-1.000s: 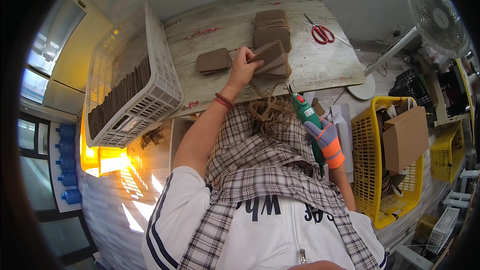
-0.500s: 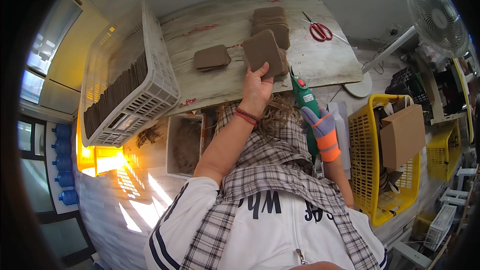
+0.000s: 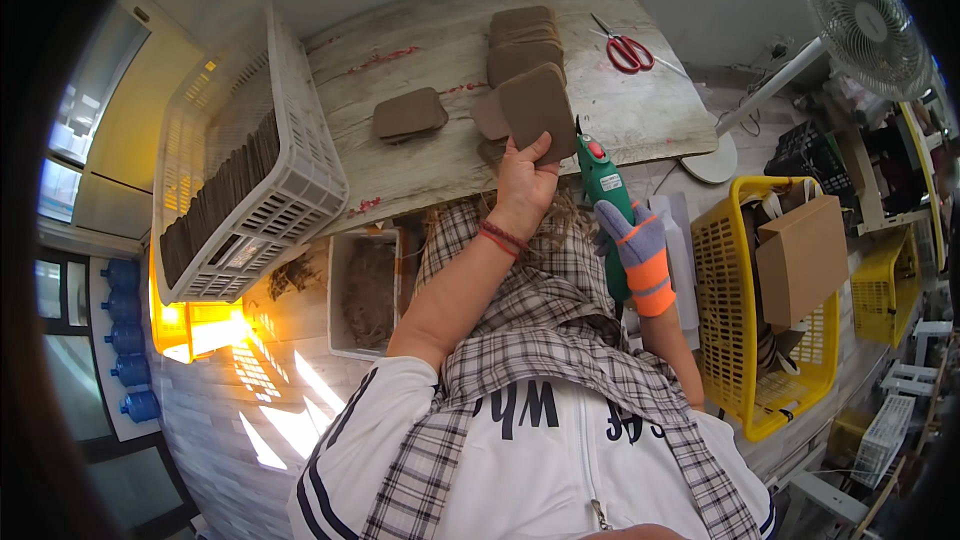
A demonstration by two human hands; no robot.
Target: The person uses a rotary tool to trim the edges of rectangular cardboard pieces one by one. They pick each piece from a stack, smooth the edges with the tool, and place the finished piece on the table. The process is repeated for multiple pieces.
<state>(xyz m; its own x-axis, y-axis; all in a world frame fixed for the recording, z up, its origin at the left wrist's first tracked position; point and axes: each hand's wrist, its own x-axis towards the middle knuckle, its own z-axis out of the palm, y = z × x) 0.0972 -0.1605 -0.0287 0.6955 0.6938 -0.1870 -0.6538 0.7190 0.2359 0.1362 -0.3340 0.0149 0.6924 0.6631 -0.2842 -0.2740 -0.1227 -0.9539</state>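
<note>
My bare left hand [image 3: 527,180] pinches the lower edge of a flat brown pad [image 3: 537,112] with rounded corners, tilted up over the table's near edge. In a grey and orange glove, my right hand [image 3: 642,252] is closed around a green handheld power tool [image 3: 601,178] with a red button. The tool's narrow dark tip lies close to the pad's right edge; whether they touch I cannot tell. Loose brown pieces [image 3: 489,116] show just left of the held pad. Behind it stands a stack of similar pads [image 3: 522,30], and a smaller pile [image 3: 409,114] lies to the left.
Red-handled scissors [image 3: 629,54] lie on the worn table [image 3: 340,90]. A white crate [image 3: 316,175] full of brown pads stands at left. Below the table is a white bin [image 3: 340,332] of fibrous scraps. At right are a yellow basket [image 3: 741,410] with a cardboard box [image 3: 800,260] and a fan [image 3: 855,15].
My left hand has moved slightly right with the pad, closer to the tool's tip. Loose brown pieces now show beside it. The whole view has shifted a little.
</note>
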